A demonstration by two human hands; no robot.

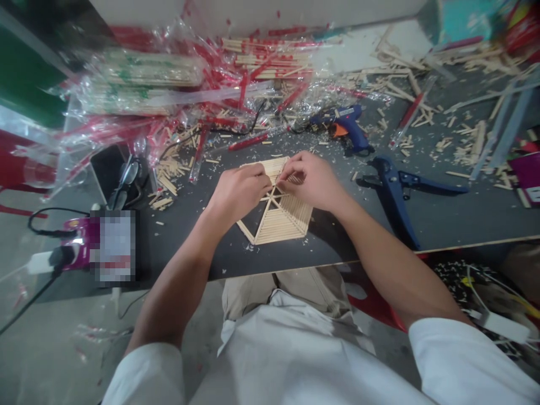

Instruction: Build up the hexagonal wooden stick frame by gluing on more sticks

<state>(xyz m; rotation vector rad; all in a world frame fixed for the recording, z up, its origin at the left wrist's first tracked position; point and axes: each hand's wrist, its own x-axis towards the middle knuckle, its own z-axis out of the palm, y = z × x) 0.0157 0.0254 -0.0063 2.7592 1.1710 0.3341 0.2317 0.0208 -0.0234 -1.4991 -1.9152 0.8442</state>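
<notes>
A flat, six-sided panel of thin wooden sticks (pixel 280 226) lies on the dark table. Spokes meet at its middle; some wedges are filled with rows of sticks, while the lower-left one shows the dark tabletop. My left hand (pixel 244 188) rests over the panel's upper left, fingers curled in toward the centre. Opposite it, my right hand (pixel 310 179) is over the upper right with thumb and fingertips pinched together close to the hub. Both sets of fingertips nearly meet. Whatever lies between them is too small or hidden to make out.
Behind the panel lie a blue glue gun (pixel 352 126) and a blue cutter tool (pixel 394 188). Plastic-wrapped stick bundles (pixel 147 70) crowd the back left. Stick offcuts (pixel 476 140) litter the right. A phone (pixel 107 171), glasses (pixel 124 183) and a purple power strip (pixel 82 243) are at left.
</notes>
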